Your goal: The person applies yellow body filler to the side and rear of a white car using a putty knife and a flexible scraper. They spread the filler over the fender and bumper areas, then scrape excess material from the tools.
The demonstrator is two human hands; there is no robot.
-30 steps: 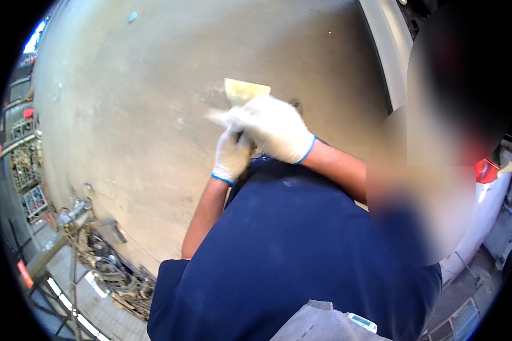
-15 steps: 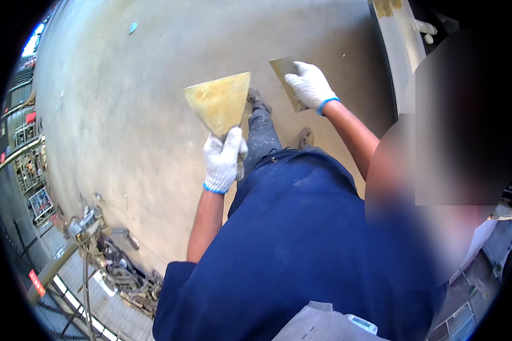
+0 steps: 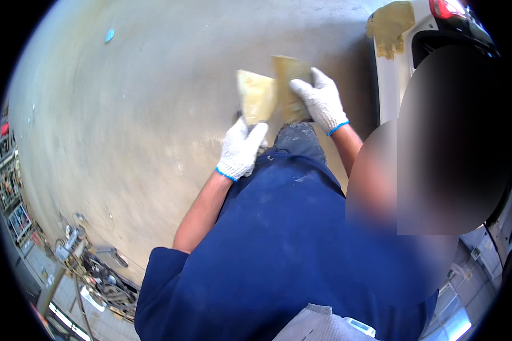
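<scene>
In white knit gloves with blue cuffs, both my hands hold flat putty spreaders in front of my body. My left hand (image 3: 240, 150) is closed round the narrow end of a putty knife (image 3: 257, 94), whose wide blade points away and carries yellowish filler. Gripped by its side edge in my right hand (image 3: 322, 101) is a flat spreader blade (image 3: 290, 85), also smeared yellowish. The two blades stand close together, edges nearly meeting; whether they touch I cannot tell. At the right is a light car body panel (image 3: 387, 74) with a patch of yellow-brown filler (image 3: 393, 28) on it.
A red tail light (image 3: 446, 8) sits above the panel at the upper right. On the concrete floor (image 3: 136, 113) lies a small blue piece (image 3: 109, 36). A heap of tools and parts (image 3: 105, 278) lies at the lower left, with racks (image 3: 18, 219) along the left edge.
My left hand has moved right and turned its putty knife toward the other blade. The right-hand spreader has swung upright beside it. More of the car shows at the upper right.
</scene>
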